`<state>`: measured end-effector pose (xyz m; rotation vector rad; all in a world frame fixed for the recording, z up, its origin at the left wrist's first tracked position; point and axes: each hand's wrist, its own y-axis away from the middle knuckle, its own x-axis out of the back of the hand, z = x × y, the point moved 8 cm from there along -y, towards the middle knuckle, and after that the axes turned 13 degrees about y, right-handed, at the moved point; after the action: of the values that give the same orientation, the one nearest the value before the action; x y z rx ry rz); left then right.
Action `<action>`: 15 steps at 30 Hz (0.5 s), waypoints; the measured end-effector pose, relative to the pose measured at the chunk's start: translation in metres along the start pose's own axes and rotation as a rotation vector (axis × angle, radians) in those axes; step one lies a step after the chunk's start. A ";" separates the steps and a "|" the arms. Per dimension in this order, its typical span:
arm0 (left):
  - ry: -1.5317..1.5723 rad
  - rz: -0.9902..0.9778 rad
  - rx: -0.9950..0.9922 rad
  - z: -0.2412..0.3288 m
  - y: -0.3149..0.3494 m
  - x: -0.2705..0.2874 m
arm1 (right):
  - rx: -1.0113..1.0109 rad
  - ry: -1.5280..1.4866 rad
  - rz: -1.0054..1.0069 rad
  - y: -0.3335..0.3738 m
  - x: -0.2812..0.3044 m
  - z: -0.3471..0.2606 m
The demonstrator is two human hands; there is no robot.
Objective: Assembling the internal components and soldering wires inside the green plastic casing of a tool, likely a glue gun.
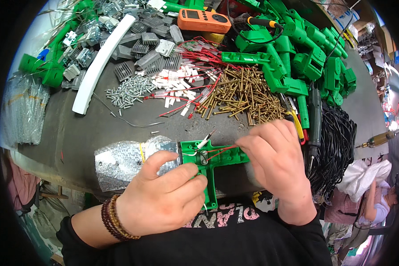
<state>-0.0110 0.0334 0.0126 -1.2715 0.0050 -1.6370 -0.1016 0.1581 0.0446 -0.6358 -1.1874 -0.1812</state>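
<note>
My left hand (pixel 161 195) grips a green plastic gun-shaped housing half (pixel 210 162) near the table's front edge, its thumb lying on the silver metal barrel part (pixel 119 162) fitted at the housing's left. My right hand (pixel 275 162) pinches a thin red wire (pixel 221 150) that runs into the housing's open inside. A white-sleeved lead (pixel 202 142) sticks up from the housing. Beaded bracelets circle my left wrist.
On the dark table lie a heap of brass screws (pixel 241 95), small silver screws (pixel 128 91), red wires with white sleeves (pixel 181 84), grey heat sinks (pixel 141 53), a white curved bar (pixel 99 62), an orange meter (pixel 204 20), green housings (pixel 306 57) and black cables (pixel 334 146).
</note>
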 end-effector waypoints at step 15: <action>0.371 -0.012 0.129 -0.030 -0.023 0.000 | 0.143 -0.309 0.331 0.022 0.017 -0.027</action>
<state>-0.0489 0.0282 0.0116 -0.8588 0.1175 -1.8319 -0.0633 0.1645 0.0460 -0.7406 -1.3560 0.2891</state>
